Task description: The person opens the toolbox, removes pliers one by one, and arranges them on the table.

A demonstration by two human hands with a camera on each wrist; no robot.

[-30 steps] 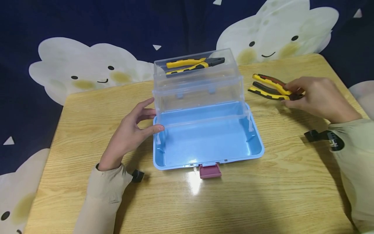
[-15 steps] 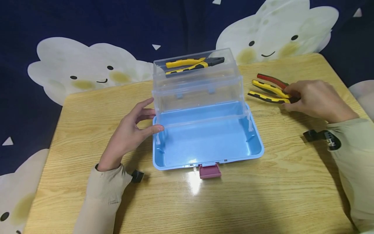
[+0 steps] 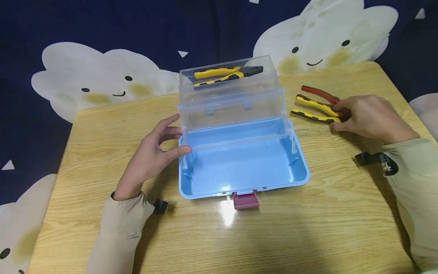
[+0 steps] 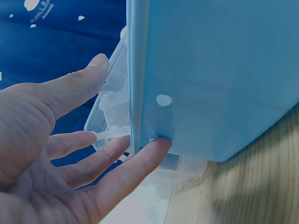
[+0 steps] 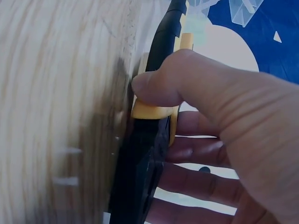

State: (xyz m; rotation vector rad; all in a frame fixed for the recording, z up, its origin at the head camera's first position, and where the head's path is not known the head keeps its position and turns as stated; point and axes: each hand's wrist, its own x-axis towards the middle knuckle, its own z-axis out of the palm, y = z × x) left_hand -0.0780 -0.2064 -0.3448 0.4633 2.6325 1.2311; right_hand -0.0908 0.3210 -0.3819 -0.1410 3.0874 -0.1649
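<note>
In the head view my right hand (image 3: 373,118) pinches a pair of pliers with yellow-and-black handles (image 3: 313,115) near the pivot, low over the table's right side. The right wrist view has the thumb on a yellow grip (image 5: 152,111), above black jaws. A red handle (image 3: 319,93) lies just beyond, its other end hidden by the fingers. My left hand (image 3: 154,152) rests at the left side of the light-blue toolbox (image 3: 243,167), thumb over its rim. In the left wrist view one outstretched finger touches the blue outer wall (image 4: 224,84).
Clear trays (image 3: 232,108) stand raised on hinge links at the back of the toolbox. Yellow-and-black combination pliers (image 3: 229,75) lie in the top one. A maroon latch (image 3: 246,200) hangs open at the front. Behind the wooden table (image 3: 273,236) is a dark cloud-patterned cloth (image 3: 143,26).
The yellow-and-black pliers in my right hand have shifted slightly toward me, away from the red handle, which now shows apart from them. My left hand has stayed in place.
</note>
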